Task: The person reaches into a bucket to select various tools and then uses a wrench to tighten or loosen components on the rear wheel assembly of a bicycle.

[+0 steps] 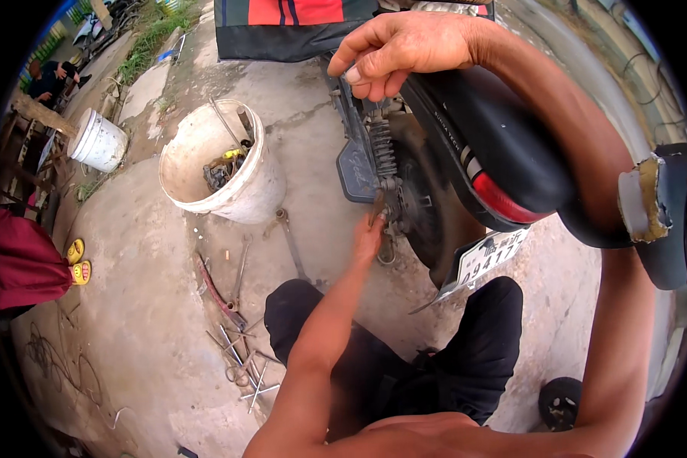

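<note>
A scooter with a black seat [504,141] stands in front of me, its rear end towards me. My left hand [369,235] reaches in at the rear wheel [420,202], beside the lower end of the coil-spring shock absorber [381,141]. Its fingers are closed by the axle; what they grip is too small and dark to make out. Across the seat lies my right forearm, and my right hand [416,47] hangs beyond it with loosely bent, parted fingers and nothing in them. Below the red tail light [500,200] is a tilted licence plate [487,258].
A white bucket [263,187] with tools inside stands left of the scooter. Wrenches [290,243] and metal rods [253,382] lie on the concrete near my left knee. Someone in yellow shoes [80,272] is at the left; another person [49,80] sits farther back.
</note>
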Demonstrator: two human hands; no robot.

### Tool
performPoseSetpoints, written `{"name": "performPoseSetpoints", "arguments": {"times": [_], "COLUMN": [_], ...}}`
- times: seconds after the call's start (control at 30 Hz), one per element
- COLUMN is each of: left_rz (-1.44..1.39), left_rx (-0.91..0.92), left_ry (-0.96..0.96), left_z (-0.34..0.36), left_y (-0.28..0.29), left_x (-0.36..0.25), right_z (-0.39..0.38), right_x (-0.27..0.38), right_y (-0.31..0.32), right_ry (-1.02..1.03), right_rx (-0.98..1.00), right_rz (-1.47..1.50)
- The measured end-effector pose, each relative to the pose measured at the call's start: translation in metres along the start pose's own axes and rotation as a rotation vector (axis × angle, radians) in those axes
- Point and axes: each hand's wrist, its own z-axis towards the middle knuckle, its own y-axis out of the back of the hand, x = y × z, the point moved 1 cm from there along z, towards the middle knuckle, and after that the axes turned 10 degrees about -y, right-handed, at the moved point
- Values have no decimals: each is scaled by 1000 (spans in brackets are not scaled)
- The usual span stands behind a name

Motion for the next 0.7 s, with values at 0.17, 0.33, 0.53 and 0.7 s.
{"name": "performPoseSetpoints", "arguments": {"times": [0.17, 0.33, 0.53, 0.7], "left_rz": [318, 510, 507, 581], "left_rx": [7, 34, 43, 6], "left_ry": [-232, -162, -155, -229], "left_z": [-18, -25, -8, 5], "left_y": [18, 18, 16, 10], "left_x": [54, 55, 45, 51], "right_z": [-2, -5, 1, -1], "right_x": [12, 15, 8, 4], "right_y": [8, 7, 1, 3], "right_ry": [13, 14, -13, -13], "right_rx": [95, 192, 28, 26], "right_rz": [40, 63, 1, 35]}}
